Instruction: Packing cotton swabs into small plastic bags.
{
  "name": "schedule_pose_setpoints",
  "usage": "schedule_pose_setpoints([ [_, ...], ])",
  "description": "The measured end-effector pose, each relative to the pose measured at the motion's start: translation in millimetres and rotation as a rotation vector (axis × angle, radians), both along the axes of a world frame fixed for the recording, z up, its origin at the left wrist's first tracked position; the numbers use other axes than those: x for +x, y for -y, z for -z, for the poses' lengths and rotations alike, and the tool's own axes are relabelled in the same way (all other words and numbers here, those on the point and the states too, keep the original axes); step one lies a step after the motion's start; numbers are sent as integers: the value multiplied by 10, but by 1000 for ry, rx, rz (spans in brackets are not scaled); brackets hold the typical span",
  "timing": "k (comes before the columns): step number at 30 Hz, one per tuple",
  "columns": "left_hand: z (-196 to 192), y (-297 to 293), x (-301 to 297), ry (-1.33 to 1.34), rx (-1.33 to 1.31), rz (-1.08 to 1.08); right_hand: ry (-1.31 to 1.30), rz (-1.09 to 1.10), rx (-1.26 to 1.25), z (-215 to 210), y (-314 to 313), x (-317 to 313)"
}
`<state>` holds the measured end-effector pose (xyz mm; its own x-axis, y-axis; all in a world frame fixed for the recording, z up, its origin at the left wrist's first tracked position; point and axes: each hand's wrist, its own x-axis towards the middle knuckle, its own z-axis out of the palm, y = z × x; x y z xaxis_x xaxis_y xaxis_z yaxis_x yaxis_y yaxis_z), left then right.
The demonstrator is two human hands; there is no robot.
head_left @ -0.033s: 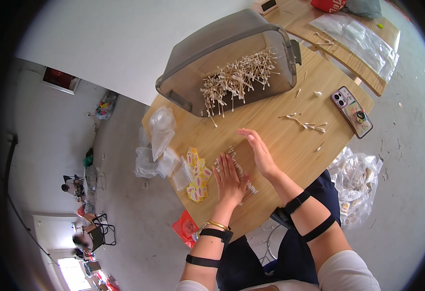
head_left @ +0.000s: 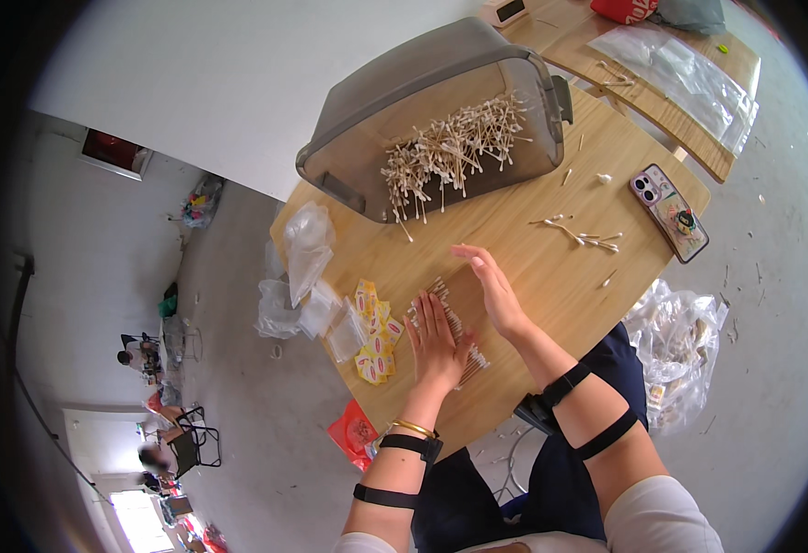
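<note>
My left hand (head_left: 435, 343) lies flat with its fingers stretched out over a row of cotton swabs (head_left: 471, 361), covering the middle of it. The swabs lie side by side on the wooden table, and their white tips show past both edges of the hand. To the right of the row, my right hand (head_left: 498, 293) is held on edge with its fingers straight and nothing in it; a gap separates it from the swabs. Left of my left hand are several yellow-and-white paper slips (head_left: 376, 343) and small clear plastic bags (head_left: 341, 327).
A grey plastic bin (head_left: 404, 78) lies on its side at the far end, with a heap of loose cotton swabs (head_left: 459, 143) inside. Stray swabs (head_left: 588, 238) and a phone (head_left: 668, 212) rest on the table's right side. A clear bag (head_left: 676, 355) stands beside my leg.
</note>
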<state>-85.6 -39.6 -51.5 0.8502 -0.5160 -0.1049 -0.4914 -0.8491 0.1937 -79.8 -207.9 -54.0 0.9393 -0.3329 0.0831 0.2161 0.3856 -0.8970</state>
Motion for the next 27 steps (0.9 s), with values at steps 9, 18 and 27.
schedule_pose_setpoints([
  [9, -126, 68, 220, 16, -36, -33, 10, 4, 27, 22, 54, -3],
  [18, -136, 4, 99, -5, -88, -31, 9, -3, 52, 31, 32, 19],
  [27, -248, -261, 31, -123, -892, -266, -15, -41, -56, -40, -66, 0],
])
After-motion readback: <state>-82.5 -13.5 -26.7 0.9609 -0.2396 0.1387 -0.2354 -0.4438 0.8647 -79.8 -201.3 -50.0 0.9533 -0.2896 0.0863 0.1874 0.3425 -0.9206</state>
